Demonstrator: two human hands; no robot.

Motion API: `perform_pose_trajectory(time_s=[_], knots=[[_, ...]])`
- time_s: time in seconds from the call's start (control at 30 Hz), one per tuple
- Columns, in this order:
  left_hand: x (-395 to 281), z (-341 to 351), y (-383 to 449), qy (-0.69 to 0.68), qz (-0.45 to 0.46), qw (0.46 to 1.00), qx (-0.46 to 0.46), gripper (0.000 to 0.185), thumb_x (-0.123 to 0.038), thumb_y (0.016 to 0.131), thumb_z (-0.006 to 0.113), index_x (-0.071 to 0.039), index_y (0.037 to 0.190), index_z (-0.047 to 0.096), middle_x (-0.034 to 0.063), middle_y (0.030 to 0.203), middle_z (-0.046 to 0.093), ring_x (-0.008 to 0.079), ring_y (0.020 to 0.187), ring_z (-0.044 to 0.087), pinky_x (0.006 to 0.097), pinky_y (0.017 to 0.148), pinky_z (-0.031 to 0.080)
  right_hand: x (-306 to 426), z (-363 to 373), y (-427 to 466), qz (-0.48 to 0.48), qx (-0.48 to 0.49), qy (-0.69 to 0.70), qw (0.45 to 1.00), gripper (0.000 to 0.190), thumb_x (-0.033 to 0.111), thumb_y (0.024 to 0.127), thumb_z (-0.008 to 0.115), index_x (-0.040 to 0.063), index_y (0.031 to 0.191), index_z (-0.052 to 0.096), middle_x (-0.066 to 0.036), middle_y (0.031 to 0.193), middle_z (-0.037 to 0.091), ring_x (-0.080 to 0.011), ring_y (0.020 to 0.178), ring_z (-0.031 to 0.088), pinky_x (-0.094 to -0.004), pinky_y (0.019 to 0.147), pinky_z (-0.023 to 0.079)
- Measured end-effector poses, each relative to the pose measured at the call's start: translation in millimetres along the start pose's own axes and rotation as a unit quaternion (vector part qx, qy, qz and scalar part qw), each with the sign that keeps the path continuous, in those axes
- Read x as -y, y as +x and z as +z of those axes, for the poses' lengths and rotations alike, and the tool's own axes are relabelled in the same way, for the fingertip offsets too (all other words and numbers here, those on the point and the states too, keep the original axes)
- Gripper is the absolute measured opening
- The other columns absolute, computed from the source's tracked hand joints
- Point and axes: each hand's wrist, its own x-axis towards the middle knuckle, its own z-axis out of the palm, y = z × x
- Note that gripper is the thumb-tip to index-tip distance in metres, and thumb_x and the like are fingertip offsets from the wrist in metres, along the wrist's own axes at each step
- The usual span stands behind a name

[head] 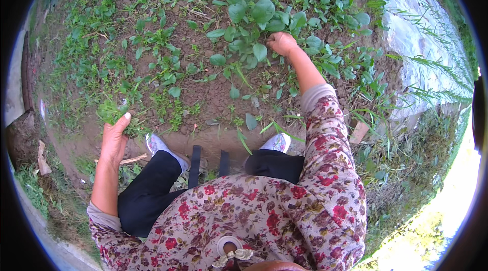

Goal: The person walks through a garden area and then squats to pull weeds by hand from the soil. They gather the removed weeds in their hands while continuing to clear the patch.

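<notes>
My left hand (114,135) is at the left, closed around a bunch of pulled green plants (110,113), thumb on top. Feathery leaves stick out above and beside the fingers. My right hand (282,43) reaches forward to the soil at the edge of a clump of broad-leaved green plants (249,15). Its fingers are curled and point down, with the tips partly hidden. Whether they pinch a stem or a weed cannot be made out. Round leaves hang just left of the knuckles.
Brown soil (198,111) with scattered small weeds (175,116) spreads before my feet. Pale plastic sheeting (415,38) with grass blades over it lies at right. A brick piece (358,132) sits below it. A stick (133,159) lies beside my left shoe (158,144). My right shoe (278,143) is near the bed's edge.
</notes>
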Motion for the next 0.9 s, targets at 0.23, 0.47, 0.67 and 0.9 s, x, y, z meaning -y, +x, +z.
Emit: perform_pose_trajectory(time_s=[0.23,0.47,0.67,0.9], knots=[[-0.2,46.7,1.4,0.014,-0.018,0.999,0.047,0.039,-0.017,0.077,0.07,-0.007,0.111,0.054,0.0028,0.101,0.06,0.0168,0.093,0.057,0.0329,0.082,0.044,147.4,-8.8,-114.7,-0.283,0.013,0.399,0.872,0.022,0.016,0.087,0.047,0.003,0.099,0.06,-0.013,0.085,0.066,-0.0226,0.082,0.064,-0.0343,0.076,0.05],[-0.3,82.3,-6.9,0.144,0.076,0.979,0.12,0.031,-0.026,0.075,0.073,-0.009,0.098,0.06,-0.004,0.085,0.061,0.0072,0.076,0.055,0.025,0.066,0.044,244.3,-18.6,-166.0,-0.224,0.19,0.608,0.738,0.022,0.015,0.089,0.045,-0.004,0.088,0.057,-0.013,0.065,0.06,-0.0197,0.064,0.064,-0.0333,0.054,0.051],[11.2,74.7,0.9,0.083,0.064,0.99,0.09,0.018,-0.01,0.08,0.062,-0.008,0.098,0.062,-0.0016,0.091,0.062,0.009,0.08,0.056,0.0259,0.074,0.044,221.1,-17.2,-178.2,-0.201,0.3,0.641,0.677,0.038,0.017,0.093,0.043,-0.001,0.126,0.043,-0.011,0.092,0.062,-0.0146,0.071,0.061,-0.027,0.062,0.054],[-5.8,41.4,9.7,-0.001,0.049,0.999,-0.003,0.03,-0.014,0.08,0.066,-0.009,0.109,0.058,0.0006,0.101,0.061,0.013,0.095,0.055,0.0311,0.087,0.04,52.1,-63.0,-104.6,-0.002,-0.093,0.431,0.897,0.025,0.027,0.083,0.061,0.003,0.09,0.065,-0.004,0.074,0.064,-0.008,0.065,0.058,-0.0253,0.058,0.048]])
